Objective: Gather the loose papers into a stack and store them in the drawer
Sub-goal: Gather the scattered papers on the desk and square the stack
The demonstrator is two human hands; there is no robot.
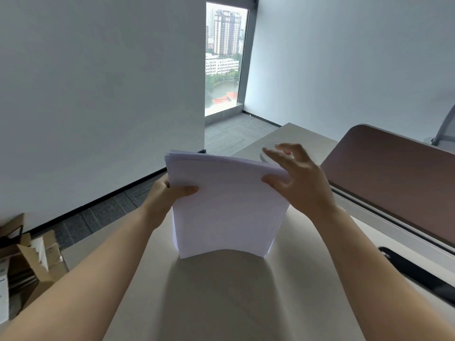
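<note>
A stack of white papers (227,205) stands upright on its lower edge on the beige desk (221,303), bowed slightly toward me. My left hand (170,194) grips the stack's left edge, thumb on the near face. My right hand (298,178) holds the upper right corner with the thumb on the near face, its other fingers spread behind and above the sheets. No drawer is in view.
A brown divider panel (394,178) rises along the desk's right side, with a black slot (418,274) in front of it. Open cardboard boxes (27,264) sit on the floor at lower left. A white wall (98,94) stands close on the left.
</note>
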